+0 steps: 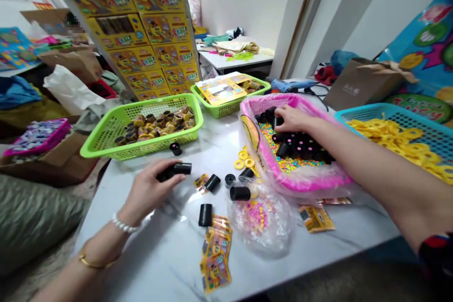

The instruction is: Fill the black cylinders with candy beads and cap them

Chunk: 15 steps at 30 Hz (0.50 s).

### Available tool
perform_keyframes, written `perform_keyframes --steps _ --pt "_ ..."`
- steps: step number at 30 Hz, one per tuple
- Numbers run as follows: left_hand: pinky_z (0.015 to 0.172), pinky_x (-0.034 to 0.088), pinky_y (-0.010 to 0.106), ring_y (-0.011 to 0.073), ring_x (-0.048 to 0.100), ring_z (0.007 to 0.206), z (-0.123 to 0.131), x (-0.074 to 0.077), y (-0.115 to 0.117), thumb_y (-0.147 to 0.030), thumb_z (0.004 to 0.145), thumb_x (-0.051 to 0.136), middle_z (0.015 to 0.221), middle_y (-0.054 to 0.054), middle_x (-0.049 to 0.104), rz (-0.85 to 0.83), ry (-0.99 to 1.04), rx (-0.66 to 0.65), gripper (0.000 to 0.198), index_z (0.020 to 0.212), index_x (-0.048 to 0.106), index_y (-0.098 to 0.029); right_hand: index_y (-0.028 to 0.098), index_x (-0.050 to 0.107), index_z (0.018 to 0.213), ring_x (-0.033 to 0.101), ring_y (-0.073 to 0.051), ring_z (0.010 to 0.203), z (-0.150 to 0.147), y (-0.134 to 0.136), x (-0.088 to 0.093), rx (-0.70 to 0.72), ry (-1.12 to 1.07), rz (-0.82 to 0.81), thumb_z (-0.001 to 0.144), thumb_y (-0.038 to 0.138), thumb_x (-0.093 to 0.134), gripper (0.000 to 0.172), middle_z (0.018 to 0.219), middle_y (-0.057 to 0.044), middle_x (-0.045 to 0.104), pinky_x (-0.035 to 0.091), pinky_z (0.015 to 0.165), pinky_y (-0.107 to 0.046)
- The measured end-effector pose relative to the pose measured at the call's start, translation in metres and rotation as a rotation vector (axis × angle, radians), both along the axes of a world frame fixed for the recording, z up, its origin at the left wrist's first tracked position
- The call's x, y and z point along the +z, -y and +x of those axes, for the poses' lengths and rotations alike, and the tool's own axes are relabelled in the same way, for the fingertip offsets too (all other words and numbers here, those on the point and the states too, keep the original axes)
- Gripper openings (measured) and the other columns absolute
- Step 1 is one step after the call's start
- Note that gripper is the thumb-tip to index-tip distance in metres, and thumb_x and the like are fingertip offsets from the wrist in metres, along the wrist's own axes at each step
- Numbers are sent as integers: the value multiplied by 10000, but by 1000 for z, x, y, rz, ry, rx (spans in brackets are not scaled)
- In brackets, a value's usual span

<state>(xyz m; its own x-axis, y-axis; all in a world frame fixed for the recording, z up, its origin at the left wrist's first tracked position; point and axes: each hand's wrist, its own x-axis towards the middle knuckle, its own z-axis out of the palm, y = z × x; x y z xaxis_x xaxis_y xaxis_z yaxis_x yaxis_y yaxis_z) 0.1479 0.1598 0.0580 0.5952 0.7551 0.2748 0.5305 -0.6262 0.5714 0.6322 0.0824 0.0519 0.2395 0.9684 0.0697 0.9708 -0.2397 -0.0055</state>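
My left hand (150, 188) rests on the white table (170, 255), its fingers closed round a small black canister (181, 168). My right hand (292, 119) reaches into the pink basket (304, 181), fingers curled over the black canisters (300, 146) that lie on small coloured candy beads (283, 163). Whether it grips one I cannot make out. More black canisters (239, 193) lie loose on the table between my hands, beside yellow rings (244, 159) and yellow sticker labels (215, 255).
A green basket (106, 141) of labelled canisters stands at the left, a second green basket (226, 108) behind it. A blue basket (417, 118) of yellow rings sits at right. A clear bag (262, 219) lies near the front. Yellow boxes (141, 33) are stacked behind.
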Motion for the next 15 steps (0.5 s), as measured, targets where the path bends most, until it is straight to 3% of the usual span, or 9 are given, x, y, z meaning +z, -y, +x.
perform_keyframes --steps 3,6,8,11,13,15 --pt "908 499 389 237 618 986 -1 -32 12 -423 800 659 1079 76 648 40 14 -65 361 1106 674 -232 168 639 1018 598 -228 871 -15 -1 -2 -6 49 -10 678 391 709 412 1057 -132 628 420 687 -289" --pt "998 450 453 275 553 1112 2 -40 18 -368 810 653 1181 105 594 142 -7 -115 345 1130 672 -242 184 642 964 599 -210 863 -20 7 12 -14 76 -8 721 386 678 318 970 -92 650 434 709 -278" --pt "1046 413 481 294 498 1203 0 -38 19 -365 806 661 1281 116 538 134 -3 -146 420 1210 634 -255 183 633 931 593 -216 859 -24 19 33 -46 98 34 743 392 661 282 929 -89 647 441 727 -291" --pt "1090 382 461 281 457 1276 -7 -35 15 -415 816 652 1373 122 469 39 100 -158 573 1347 519 -245 183 610 927 582 -242 885 -49 42 75 -64 77 226 726 417 685 317 955 -110 628 445 758 -326" --pt "1096 383 436 262 475 1273 -11 -34 11 -460 845 605 1373 112 483 -68 178 -173 591 1375 480 -232 197 587 983 588 -231 855 -86 52 100 -32 -19 333 741 449 671 359 951 -94 626 444 735 -323" --pt "1100 382 425 258 487 1273 -14 -34 9 -498 868 555 1383 106 493 -174 217 -205 596 1386 461 -221 206 562 1051 592 -210 822 -136 52 113 44 -133 261 788 464 615 373 946 -75 633 442 712 -312"
